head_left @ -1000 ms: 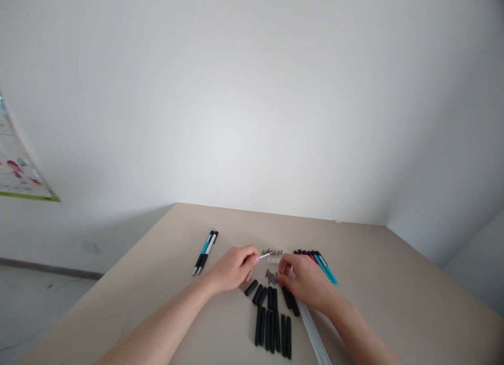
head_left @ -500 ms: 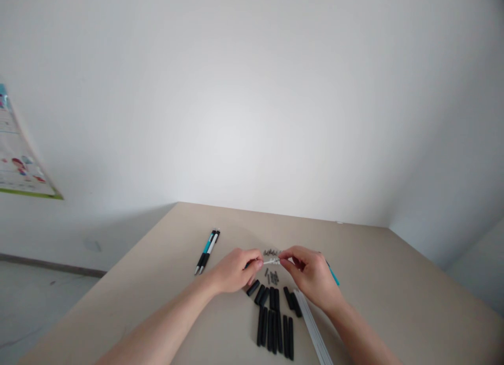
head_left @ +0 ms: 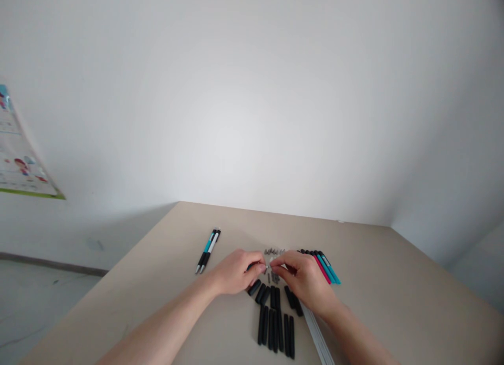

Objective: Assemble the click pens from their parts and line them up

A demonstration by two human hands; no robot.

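My left hand (head_left: 243, 271) is closed around a slim pen part, mostly hidden, with a dark teal bit showing between the fingers. From its fingertips a thin pale tip (head_left: 267, 268) pokes toward the right. My right hand (head_left: 298, 273) pinches close beside that tip; whatever lies in its fingers is too small to make out. Just beyond the fingertips lie several small metal cone tips (head_left: 271, 251). Small springs (head_left: 274, 277) lie under and between the hands. Nearer to me are rows of black rubber grips (head_left: 271, 328).
Long white refills (head_left: 318, 337) lie under my right forearm. Behind my right hand is a row of teal, pink and black pen barrels (head_left: 326, 268). Two whole pens (head_left: 208, 251) rest at the left on the beige table (head_left: 157, 281). A wall stands behind.
My right hand has moved left and slightly down, closing the gap to my left hand. The white rod visible between them is now mostly covered. More pen barrels show behind the right hand.
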